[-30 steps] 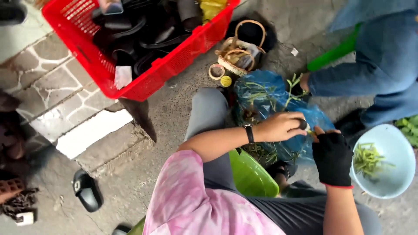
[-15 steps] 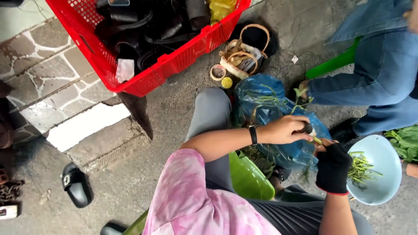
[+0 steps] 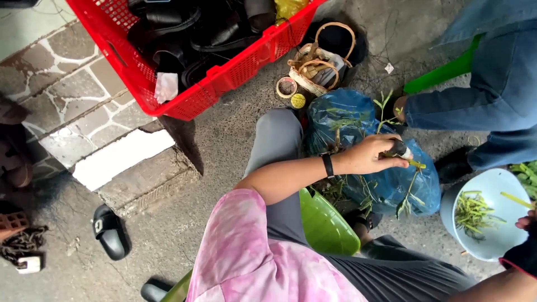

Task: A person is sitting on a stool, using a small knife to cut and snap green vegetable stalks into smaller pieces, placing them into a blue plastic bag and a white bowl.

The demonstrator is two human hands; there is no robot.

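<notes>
My left hand [image 3: 372,155], with a black watch on the wrist, is closed on a small black-handled knife [image 3: 398,148] with a bit of green stem at its tip. It hovers over a blue plastic bag [image 3: 358,120] full of green stems and leaves. My right hand [image 3: 526,235], in a black glove, is at the right edge, mostly cut off. Its bare fingertips pinch a green stem [image 3: 514,200] above a pale blue bowl [image 3: 492,240] that holds several trimmed green pieces.
Another person in blue denim [image 3: 492,84] sits across on a green stool [image 3: 442,72]. A red crate [image 3: 224,78] of black shoes is at top. A wicker basket [image 3: 319,67], tape rolls, a black sandal [image 3: 110,231] and my green stool [image 3: 324,223] lie around.
My right hand has left my left hand and swung right over the bowl with a stem. My left hand stays over the blue bag with the knife.
</notes>
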